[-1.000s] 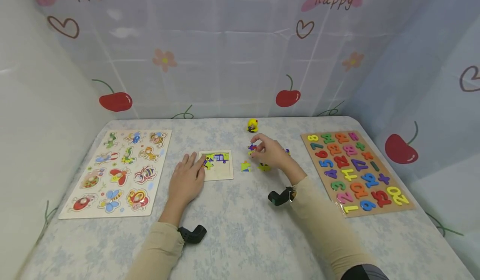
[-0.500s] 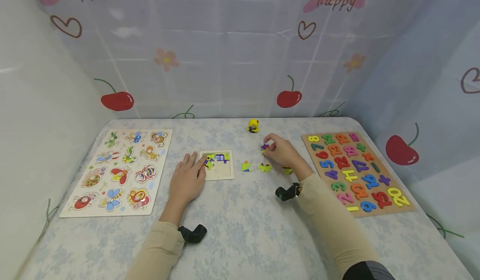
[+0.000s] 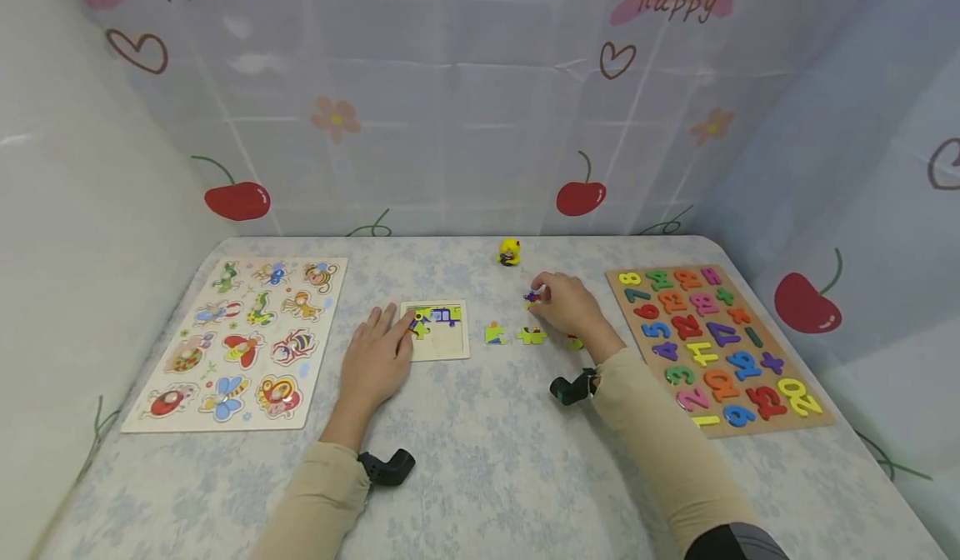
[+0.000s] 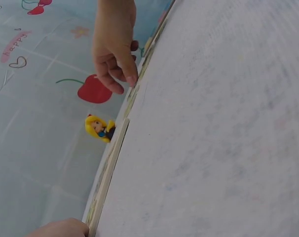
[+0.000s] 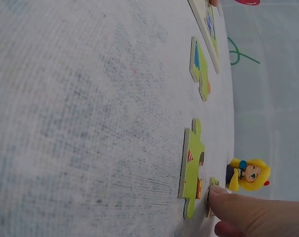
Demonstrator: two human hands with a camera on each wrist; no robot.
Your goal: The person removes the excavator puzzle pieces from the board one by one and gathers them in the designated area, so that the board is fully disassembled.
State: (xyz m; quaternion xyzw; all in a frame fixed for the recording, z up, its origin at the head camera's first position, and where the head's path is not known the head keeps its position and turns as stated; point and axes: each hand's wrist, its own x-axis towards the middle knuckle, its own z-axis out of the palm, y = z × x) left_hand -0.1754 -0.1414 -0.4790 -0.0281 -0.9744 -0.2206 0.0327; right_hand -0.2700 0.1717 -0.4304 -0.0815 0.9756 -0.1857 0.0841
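A small wooden puzzle frame (image 3: 442,347) lies mid-table with several pieces in its upper and left part. My left hand (image 3: 375,364) rests flat on its left edge, fingers extended. My right hand (image 3: 567,306) pinches a purple-and-green piece (image 3: 531,297) between thumb and fingers, low over the table; in the right wrist view the thumb (image 5: 233,202) presses on that piece's edge. Nearer me lie a green piece with a blue corner (image 3: 494,333), a green piece (image 3: 532,336), and another piece (image 3: 575,342) partly hidden by the right hand.
A yellow-haired figurine (image 3: 509,252) stands at the back. On the left lies an insect puzzle board (image 3: 180,360); on the right, a number board (image 3: 652,393). A printed curtain (image 3: 465,152) hangs behind the table.
My right hand has moved right with the piece from above the blue-cornered piece, uncovering the green piece below. Over the last half second it has barely shifted. My left hand stays on the frame.
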